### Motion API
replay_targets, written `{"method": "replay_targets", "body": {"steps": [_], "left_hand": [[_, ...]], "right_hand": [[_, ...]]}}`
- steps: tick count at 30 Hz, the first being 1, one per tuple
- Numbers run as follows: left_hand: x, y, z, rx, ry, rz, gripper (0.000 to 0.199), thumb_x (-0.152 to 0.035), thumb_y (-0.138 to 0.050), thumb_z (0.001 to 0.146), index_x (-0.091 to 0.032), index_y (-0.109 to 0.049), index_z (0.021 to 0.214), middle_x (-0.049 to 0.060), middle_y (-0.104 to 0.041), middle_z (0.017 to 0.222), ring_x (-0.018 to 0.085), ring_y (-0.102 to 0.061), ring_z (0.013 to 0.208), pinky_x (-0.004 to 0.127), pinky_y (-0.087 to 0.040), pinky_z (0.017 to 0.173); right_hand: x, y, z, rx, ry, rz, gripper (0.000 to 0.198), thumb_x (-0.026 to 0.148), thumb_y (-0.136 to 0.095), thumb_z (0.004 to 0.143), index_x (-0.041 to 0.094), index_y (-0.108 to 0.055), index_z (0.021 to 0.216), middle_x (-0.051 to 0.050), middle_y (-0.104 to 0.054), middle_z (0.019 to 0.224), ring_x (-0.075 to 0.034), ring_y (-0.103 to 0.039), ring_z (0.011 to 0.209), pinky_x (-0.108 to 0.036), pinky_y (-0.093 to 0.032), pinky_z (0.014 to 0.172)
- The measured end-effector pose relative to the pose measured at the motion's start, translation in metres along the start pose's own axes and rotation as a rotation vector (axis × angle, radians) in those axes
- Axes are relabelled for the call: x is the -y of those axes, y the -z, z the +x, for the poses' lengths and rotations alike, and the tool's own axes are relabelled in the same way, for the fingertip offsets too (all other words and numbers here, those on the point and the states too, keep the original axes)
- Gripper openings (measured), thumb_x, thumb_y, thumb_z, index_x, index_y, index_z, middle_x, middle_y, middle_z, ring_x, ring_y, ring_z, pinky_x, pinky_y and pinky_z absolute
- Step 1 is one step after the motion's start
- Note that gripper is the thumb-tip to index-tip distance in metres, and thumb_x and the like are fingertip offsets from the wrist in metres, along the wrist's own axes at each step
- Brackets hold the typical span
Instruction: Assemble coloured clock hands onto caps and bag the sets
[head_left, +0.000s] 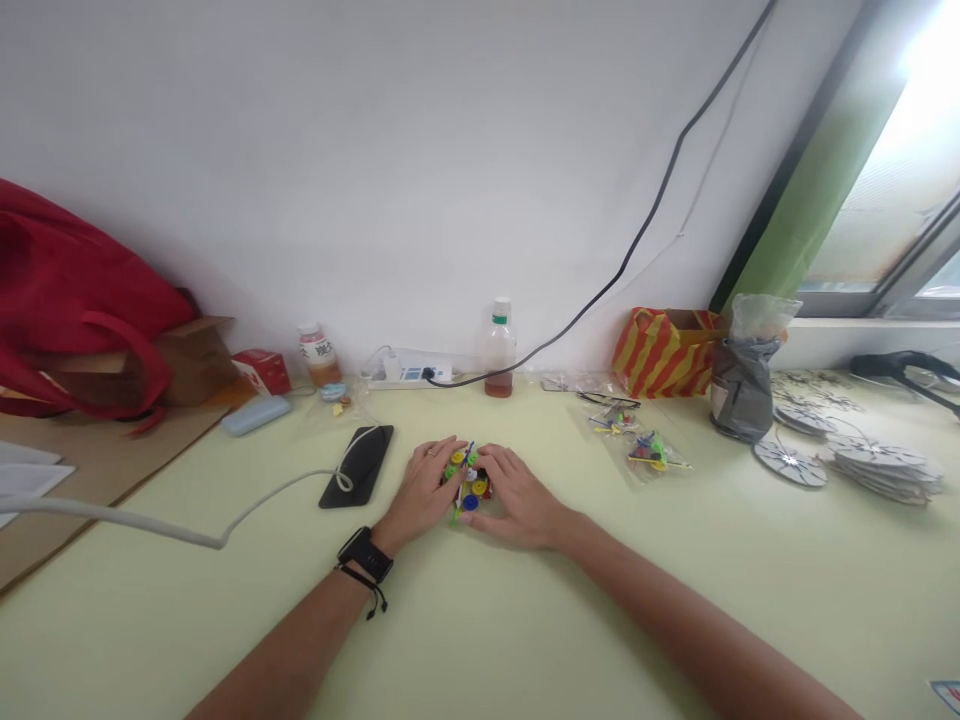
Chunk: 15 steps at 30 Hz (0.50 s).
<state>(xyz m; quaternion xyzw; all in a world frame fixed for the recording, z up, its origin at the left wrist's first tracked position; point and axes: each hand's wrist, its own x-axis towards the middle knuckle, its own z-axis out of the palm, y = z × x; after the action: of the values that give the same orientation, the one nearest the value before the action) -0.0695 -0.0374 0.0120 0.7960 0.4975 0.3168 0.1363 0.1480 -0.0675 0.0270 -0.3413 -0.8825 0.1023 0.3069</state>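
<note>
On the table in front of me lies a small pile of colourful plastic pieces point(472, 480), with yellow, blue, green, white and red parts, some of them round like little wheels. My left hand point(429, 488), with a black watch point(365, 553) and a cord bracelet at its wrist, curves around the left side of the pile. Around the right side curves my right hand point(519, 497), its thumb apart from its fingers. Both hands touch the table beside the pieces with fingers bent and spread. Parts of the pile are hidden under the fingers.
A black phone point(357, 466) with a pale cable lies left of my hands. Behind stand a bottle point(500, 350) and a power strip point(420, 375). Plastic bags of parts point(652, 450), a striped bag point(664, 352), a grey bag point(742, 385) and stacked discs point(885, 465) are on the right.
</note>
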Motion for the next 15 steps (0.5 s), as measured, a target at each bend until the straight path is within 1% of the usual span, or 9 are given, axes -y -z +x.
{"method": "replay_targets", "body": {"steps": [3, 5, 7, 11, 13, 15], "left_hand": [[0.002, -0.001, -0.001, 0.009, -0.023, 0.043, 0.04, -0.034, -0.049, 0.101, -0.028, -0.057, 0.14, 0.005, -0.055, 0.149, 0.027, -0.043, 0.138, 0.05, -0.034, 0.118], [0.002, -0.002, -0.001, 0.017, -0.03, 0.064, 0.04, -0.032, -0.047, 0.102, -0.028, -0.057, 0.141, 0.005, -0.055, 0.15, 0.027, -0.042, 0.139, 0.05, -0.034, 0.118], [0.002, -0.001, -0.002, 0.025, -0.034, 0.079, 0.041, -0.031, -0.047, 0.102, -0.027, -0.056, 0.141, 0.006, -0.054, 0.15, 0.027, -0.041, 0.139, 0.051, -0.034, 0.118], [-0.001, 0.001, -0.002, 0.041, -0.024, 0.1, 0.042, -0.033, -0.049, 0.101, -0.028, -0.056, 0.142, 0.006, -0.051, 0.153, 0.028, -0.039, 0.141, 0.053, -0.033, 0.119], [-0.003, 0.001, -0.003, 0.054, -0.011, 0.117, 0.043, -0.037, -0.05, 0.101, -0.03, -0.055, 0.143, 0.005, -0.05, 0.155, 0.029, -0.038, 0.142, 0.054, -0.033, 0.119], [-0.004, 0.001, -0.003, 0.068, -0.01, 0.138, 0.044, -0.04, -0.05, 0.101, -0.031, -0.054, 0.144, 0.005, -0.047, 0.156, 0.03, -0.037, 0.143, 0.055, -0.032, 0.119]], "right_hand": [[-0.003, -0.008, 0.006, 0.023, -0.013, -0.02, 0.04, 0.048, -0.061, 0.095, 0.023, -0.049, 0.124, -0.015, -0.052, 0.141, -0.03, -0.044, 0.136, -0.056, -0.032, 0.118], [-0.003, -0.008, 0.008, 0.043, -0.006, -0.025, 0.028, 0.04, -0.057, 0.098, 0.024, -0.05, 0.119, -0.012, -0.055, 0.136, -0.028, -0.048, 0.13, -0.055, -0.033, 0.116], [-0.004, -0.003, 0.007, 0.052, -0.002, -0.029, 0.02, 0.034, -0.054, 0.099, 0.023, -0.05, 0.115, -0.011, -0.058, 0.13, -0.027, -0.051, 0.124, -0.052, -0.035, 0.113], [-0.007, 0.006, 0.001, 0.048, -0.013, -0.059, 0.019, 0.032, -0.053, 0.099, 0.022, -0.051, 0.114, -0.011, -0.06, 0.126, -0.027, -0.053, 0.12, -0.05, -0.036, 0.112], [-0.009, 0.008, -0.002, 0.046, -0.018, -0.07, 0.022, 0.032, -0.052, 0.099, 0.021, -0.051, 0.119, -0.012, -0.06, 0.127, -0.027, -0.053, 0.121, -0.049, -0.035, 0.113], [-0.012, 0.009, -0.005, 0.047, -0.017, -0.08, 0.029, 0.033, -0.052, 0.1, 0.022, -0.051, 0.127, -0.012, -0.058, 0.134, -0.027, -0.051, 0.127, -0.05, -0.034, 0.115]]}}
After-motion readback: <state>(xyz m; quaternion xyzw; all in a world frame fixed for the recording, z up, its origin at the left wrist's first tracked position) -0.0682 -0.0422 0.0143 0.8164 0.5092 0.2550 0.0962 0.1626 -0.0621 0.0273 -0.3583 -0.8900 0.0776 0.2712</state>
